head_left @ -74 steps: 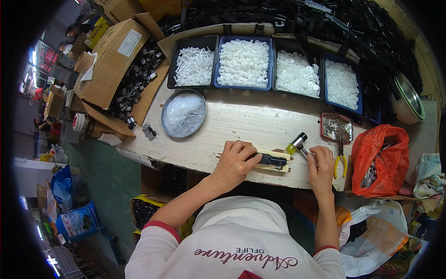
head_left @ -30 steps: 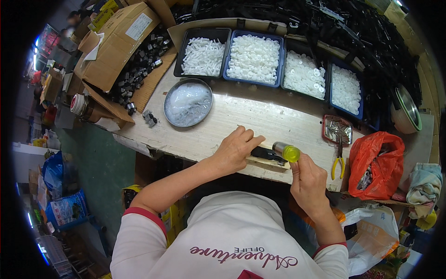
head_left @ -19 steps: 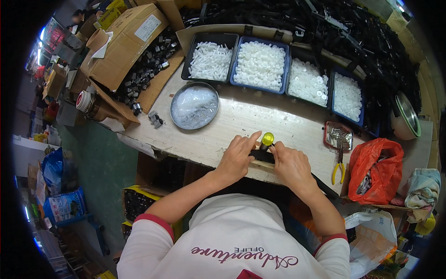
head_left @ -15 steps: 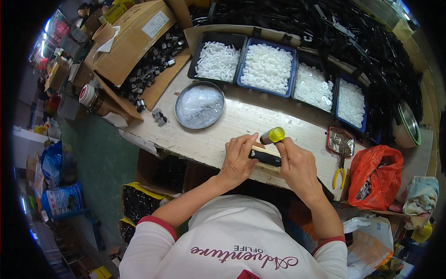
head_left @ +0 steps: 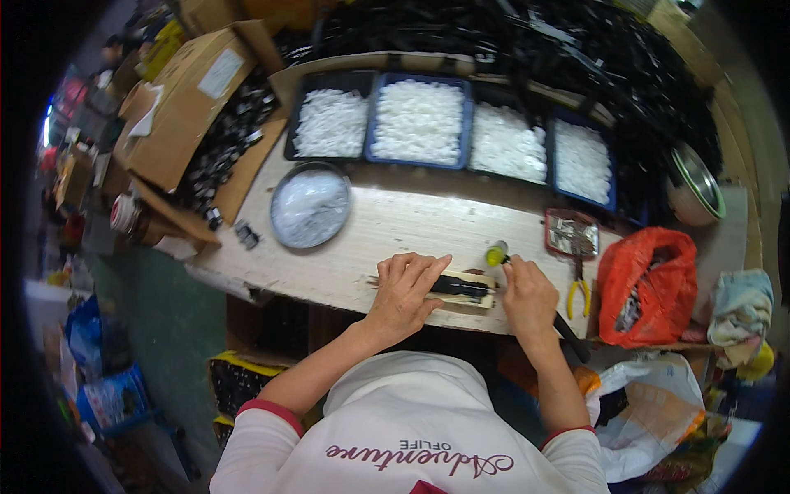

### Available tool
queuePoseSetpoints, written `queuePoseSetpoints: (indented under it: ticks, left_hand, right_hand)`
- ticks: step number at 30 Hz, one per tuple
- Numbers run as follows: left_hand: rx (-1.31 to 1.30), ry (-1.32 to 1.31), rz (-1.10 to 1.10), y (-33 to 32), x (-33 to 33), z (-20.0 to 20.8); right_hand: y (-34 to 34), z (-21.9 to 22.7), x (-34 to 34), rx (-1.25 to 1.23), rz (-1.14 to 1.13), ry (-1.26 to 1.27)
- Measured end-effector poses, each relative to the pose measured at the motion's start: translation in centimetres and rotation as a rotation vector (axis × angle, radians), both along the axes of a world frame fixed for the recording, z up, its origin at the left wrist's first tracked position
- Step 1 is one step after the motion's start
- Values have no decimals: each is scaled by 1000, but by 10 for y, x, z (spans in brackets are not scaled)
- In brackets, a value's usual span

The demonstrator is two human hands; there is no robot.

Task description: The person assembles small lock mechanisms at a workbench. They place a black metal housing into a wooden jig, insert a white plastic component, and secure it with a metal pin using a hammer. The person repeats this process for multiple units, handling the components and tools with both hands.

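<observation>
My left hand point(head_left: 405, 290) lies over the left end of a long black part point(head_left: 457, 286), its thumb on the near side and its fingers on the far side. The part rests in a pale wooden holder point(head_left: 476, 302) at the table's front edge. In my right hand point(head_left: 529, 298) is a mallet point(head_left: 496, 253) with a translucent yellow-green face. Its head is just beyond the holder's right end, and its black handle runs down past my wrist. Motion blurs the mallet somewhat. Beneath my left hand, the end of the black part is hidden.
Four trays of small white plastic pieces point(head_left: 418, 122) line the back, before heaped black parts point(head_left: 395, 34). A round metal dish point(head_left: 346, 206) stands left. On the right are a red tray of small metal pieces point(head_left: 571, 234), yellow-handled pliers point(head_left: 579, 298) and a red bag point(head_left: 646, 284).
The mallet head has swung from above the black part to beyond the holder's right end. My right hand has moved away from the part. The whole view has shifted.
</observation>
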State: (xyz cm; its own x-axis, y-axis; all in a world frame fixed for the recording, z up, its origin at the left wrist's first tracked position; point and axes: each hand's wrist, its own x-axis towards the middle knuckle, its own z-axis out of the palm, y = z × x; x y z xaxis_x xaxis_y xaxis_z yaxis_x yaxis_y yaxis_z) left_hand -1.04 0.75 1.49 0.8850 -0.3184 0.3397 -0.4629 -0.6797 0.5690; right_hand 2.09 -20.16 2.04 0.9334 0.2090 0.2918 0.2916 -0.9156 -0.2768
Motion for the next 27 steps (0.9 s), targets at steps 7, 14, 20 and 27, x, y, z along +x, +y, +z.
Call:
queuePoseSetpoints:
  ticks: [7, 14, 20, 27]
  left_hand:
    - [-129, 102, -204, -8, 24, 0]
    - [-1399, 903, 31, 5, 30, 23]
    - [-1245, 938, 43, 1, 16, 15]
    - [-946, 697, 93, -1, -2, 17]
  right_hand:
    - [-56, -7, -6, 98, -129, -137]
    - [-104, -28, -14, -291, -356, -34]
    - [-86, -4, -13, 208, -200, 53]
    - [0, 29, -31, 488, 367, 318]
